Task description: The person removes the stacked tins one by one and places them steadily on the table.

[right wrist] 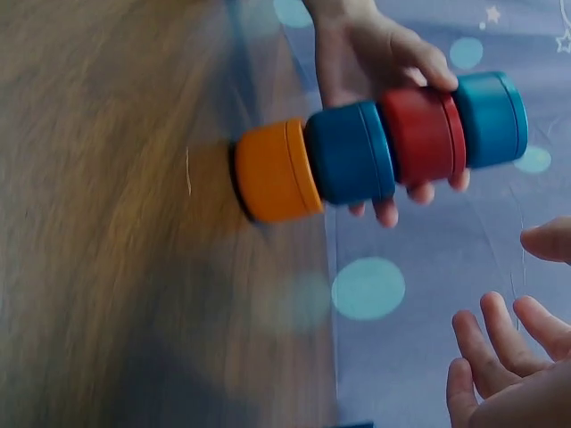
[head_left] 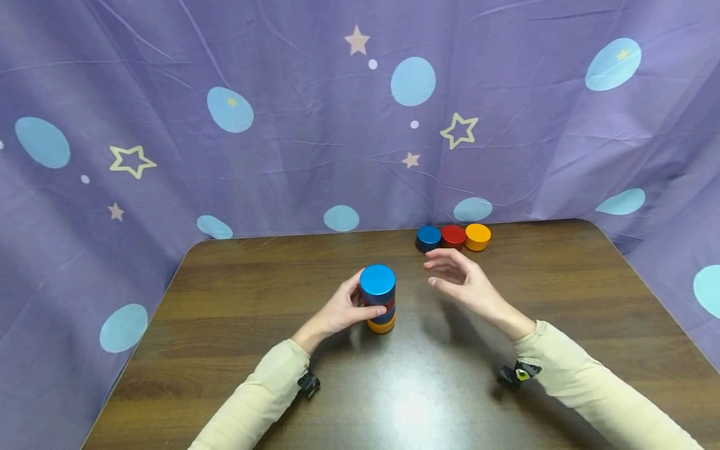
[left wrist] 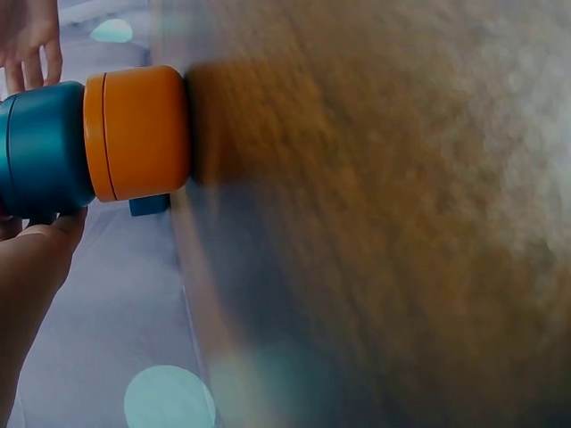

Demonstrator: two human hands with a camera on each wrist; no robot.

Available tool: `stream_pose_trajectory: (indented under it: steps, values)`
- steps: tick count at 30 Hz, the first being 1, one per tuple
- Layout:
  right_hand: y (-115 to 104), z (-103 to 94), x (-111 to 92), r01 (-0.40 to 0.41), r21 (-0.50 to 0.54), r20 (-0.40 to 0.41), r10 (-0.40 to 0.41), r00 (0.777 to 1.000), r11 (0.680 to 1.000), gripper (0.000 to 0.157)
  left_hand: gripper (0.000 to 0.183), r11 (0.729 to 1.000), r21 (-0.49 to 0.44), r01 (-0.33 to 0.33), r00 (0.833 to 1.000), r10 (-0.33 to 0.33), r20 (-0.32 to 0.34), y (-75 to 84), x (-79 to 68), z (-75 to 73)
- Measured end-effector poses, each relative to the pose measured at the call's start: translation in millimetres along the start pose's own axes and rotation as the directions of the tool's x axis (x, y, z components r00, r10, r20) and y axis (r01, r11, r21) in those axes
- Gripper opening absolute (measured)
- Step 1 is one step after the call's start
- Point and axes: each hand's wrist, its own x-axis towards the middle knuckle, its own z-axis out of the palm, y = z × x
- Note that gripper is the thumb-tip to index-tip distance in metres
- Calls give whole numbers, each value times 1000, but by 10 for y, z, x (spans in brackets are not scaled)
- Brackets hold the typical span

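Note:
A stack of round, lidded tins stands upright at mid-table: an orange tin (right wrist: 275,171) at the bottom, then a blue tin (right wrist: 351,153), a red tin (right wrist: 421,136) and another blue tin (head_left: 377,281) on top. My left hand (head_left: 342,307) grips the stack from the left around its middle, thumb across the near side and fingers behind. To the right of the stack, my right hand (head_left: 472,289) hovers above the table with fingers spread and nothing in them. In the left wrist view the orange tin (left wrist: 143,134) is right at the tabletop.
At the table's back edge, beyond my right hand, a blue tin (head_left: 429,239), a red tin (head_left: 453,237) and a yellow-orange tin (head_left: 478,237) sit side by side. A purple patterned curtain (head_left: 304,137) hangs behind the brown wooden table (head_left: 225,325).

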Motion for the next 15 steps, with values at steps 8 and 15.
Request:
stream_pose_trajectory:
  steps: [8,15]
  values:
    - [-146,173,35,35,1,84,-35,996,999,44,72,1000,10,6,1000,-6,14,9,8,-4]
    - [-222,330,82,50,-14,127,-48,991,999,47,74,1000,9,14,1000,-14,25,12,10,-12]
